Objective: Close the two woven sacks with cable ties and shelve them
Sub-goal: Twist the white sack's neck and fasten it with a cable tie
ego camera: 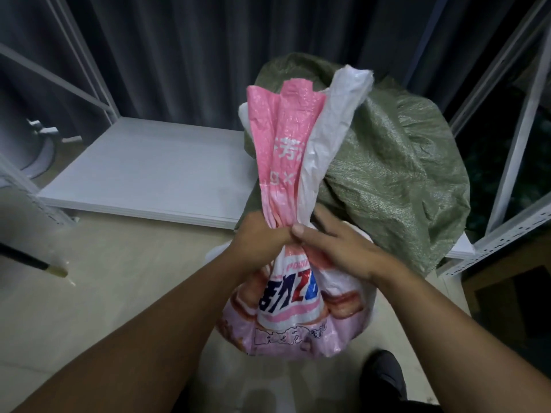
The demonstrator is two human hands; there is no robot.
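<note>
Pink sack: a pink-and-white woven sack [286, 308] stands on the pale floor [119, 278], near centre, its mouth gathered into a neck that flares open above the grip.
Left hand: the left hand [258, 238] is wrapped round the neck from the left, fingers curled tight.
Right hand: the right hand [340, 245] pinches the same neck, thumb in front, fingers reaching behind.
Green sack: a green woven sack [396, 174] sits on the low white shelf board [143, 174], far right, just behind; whether it is tied cannot be told.
Cable tie: none in view.
Risk: freeing a hand to fetch or thread a tie would likely let the slick, bunched weave spring open, or the sack topple.
</note>
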